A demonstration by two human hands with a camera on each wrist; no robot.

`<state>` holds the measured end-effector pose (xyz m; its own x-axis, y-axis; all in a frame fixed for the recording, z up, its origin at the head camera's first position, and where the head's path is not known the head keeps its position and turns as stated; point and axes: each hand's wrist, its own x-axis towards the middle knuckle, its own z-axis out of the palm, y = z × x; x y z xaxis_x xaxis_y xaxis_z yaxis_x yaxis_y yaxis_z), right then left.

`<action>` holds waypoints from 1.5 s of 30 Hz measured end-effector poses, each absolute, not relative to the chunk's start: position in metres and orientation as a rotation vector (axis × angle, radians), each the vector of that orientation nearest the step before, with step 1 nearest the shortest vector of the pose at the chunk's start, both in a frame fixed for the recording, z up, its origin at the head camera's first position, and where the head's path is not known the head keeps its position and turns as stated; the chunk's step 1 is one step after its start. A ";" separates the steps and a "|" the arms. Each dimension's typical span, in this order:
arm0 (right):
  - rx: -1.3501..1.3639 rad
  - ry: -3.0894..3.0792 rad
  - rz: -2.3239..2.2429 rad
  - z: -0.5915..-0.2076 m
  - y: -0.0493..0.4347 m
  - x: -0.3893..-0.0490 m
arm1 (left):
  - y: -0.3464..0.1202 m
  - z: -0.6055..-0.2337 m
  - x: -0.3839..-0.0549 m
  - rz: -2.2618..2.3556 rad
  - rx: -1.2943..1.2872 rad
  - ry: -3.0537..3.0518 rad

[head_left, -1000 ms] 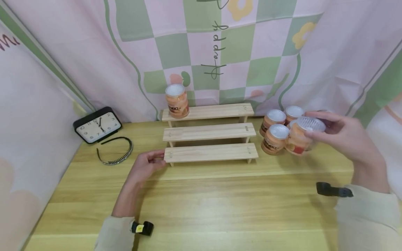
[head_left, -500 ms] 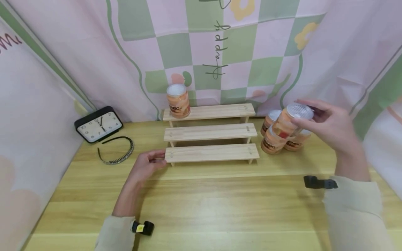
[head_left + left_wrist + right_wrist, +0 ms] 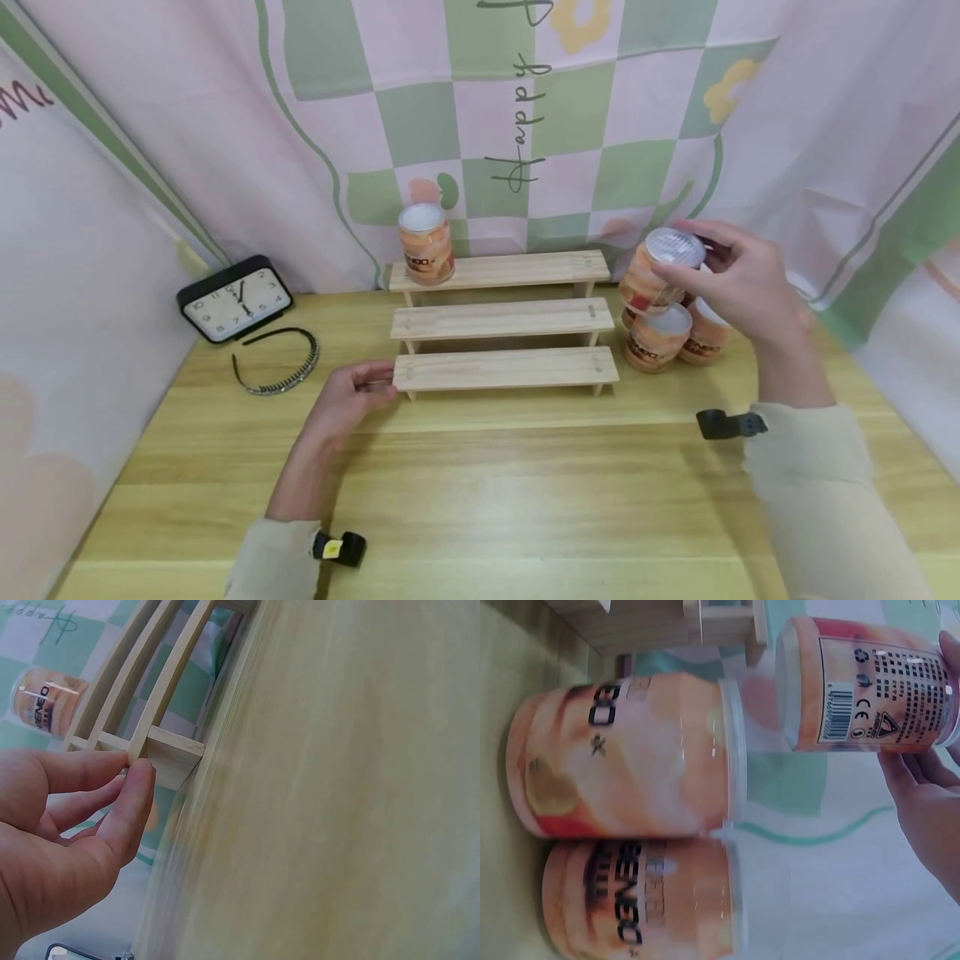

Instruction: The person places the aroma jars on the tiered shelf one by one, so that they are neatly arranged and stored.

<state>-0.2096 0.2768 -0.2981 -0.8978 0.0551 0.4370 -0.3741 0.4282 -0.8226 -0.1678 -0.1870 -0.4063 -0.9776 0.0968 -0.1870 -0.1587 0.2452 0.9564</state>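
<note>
My right hand (image 3: 738,279) grips an orange, peach-patterned can (image 3: 652,271) near its ridged clear top, thumb on one side and fingers on the other. In the right wrist view the held can (image 3: 870,686) hangs above the other cans, its barcode side showing. Below it stand several matching cans (image 3: 656,337) on the table, partly hidden by the held one. With my left hand (image 3: 348,400) I pinch the left end of the lowest step of a three-tier wooden rack (image 3: 506,369); the left wrist view shows thumb and forefinger at the plank's end (image 3: 142,742).
One more can (image 3: 426,246) stands at the left end of the rack's top step. Left of the rack are a black-framed clock (image 3: 238,300) and a dark toothed headband (image 3: 281,383). A patterned curtain (image 3: 495,108) hangs right behind the rack.
My right hand has lifted the can and carried it left, from beside the group of cans to above them. My left hand has stayed at the rack.
</note>
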 end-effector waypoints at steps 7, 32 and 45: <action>0.247 -2.250 1.529 -0.295 0.253 -0.223 | -0.186 -0.405 -0.167 1.835 -0.052 2.294; 0.210 -2.346 1.395 -0.285 0.209 -0.260 | -0.187 -0.408 -0.167 1.789 -0.048 2.329; 0.191 -2.372 1.460 -0.284 0.196 -0.276 | -0.186 -0.404 -0.166 1.799 -0.034 2.318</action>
